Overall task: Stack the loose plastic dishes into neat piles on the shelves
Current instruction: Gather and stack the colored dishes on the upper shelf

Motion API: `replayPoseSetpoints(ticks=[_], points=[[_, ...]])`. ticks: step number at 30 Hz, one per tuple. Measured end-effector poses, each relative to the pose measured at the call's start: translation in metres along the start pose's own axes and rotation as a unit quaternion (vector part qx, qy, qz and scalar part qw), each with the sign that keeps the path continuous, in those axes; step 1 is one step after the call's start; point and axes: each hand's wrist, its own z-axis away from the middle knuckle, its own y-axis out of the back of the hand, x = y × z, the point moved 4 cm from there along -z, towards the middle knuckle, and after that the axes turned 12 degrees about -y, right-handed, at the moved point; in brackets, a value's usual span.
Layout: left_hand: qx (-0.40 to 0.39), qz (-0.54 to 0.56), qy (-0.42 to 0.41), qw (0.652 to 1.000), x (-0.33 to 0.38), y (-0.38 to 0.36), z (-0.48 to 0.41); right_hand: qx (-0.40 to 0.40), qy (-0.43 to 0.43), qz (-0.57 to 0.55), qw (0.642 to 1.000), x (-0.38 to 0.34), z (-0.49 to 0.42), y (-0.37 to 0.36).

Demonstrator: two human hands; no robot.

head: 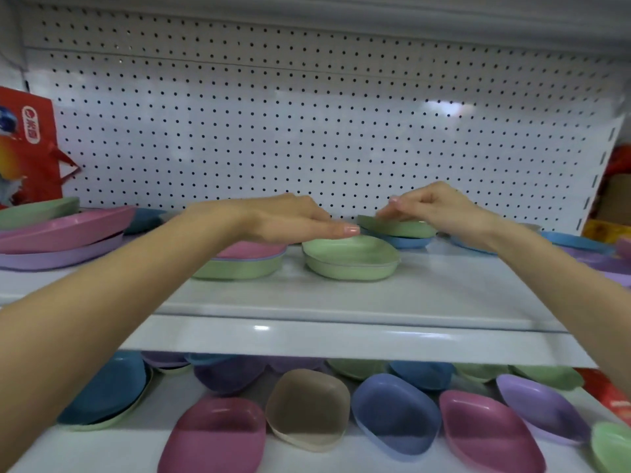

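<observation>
Both my hands reach over the upper shelf [341, 295]. My left hand [290, 220] lies flat with straight fingers above a short pile topped by a pink dish [252, 249] on a green one, its fingertips over the rim of a green dish pile [351, 257]. My right hand [433, 206] hovers further back, fingers stretched down onto a green dish [399, 227] that sits tilted on a blue dish [409, 241]. Neither hand grips anything.
Larger green, pink and purple dishes [65, 230] are piled at the shelf's left, in front of a red bag [27, 148]. Blue and purple dishes [580, 244] lie at the right. Several loose dishes [307, 411] cover the lower shelf. A pegboard wall [307, 131] closes the back.
</observation>
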Motion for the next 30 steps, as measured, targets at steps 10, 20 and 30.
replayPoseSetpoints(ticks=[10, 20, 30], points=[[-0.086, 0.022, 0.009, 0.996, 0.008, -0.044, -0.047, 0.017, -0.108, 0.156, 0.982, 0.067, -0.046, 0.043], [-0.043, 0.002, 0.031, 0.999, 0.009, -0.043, -0.049, 0.004, -0.055, 0.179, 0.982, 0.065, -0.049, 0.045], [0.285, 0.138, -0.048, 0.947, 0.001, 0.008, -0.030, 0.008, 0.046, 0.112, 0.993, -0.008, -0.011, 0.038]])
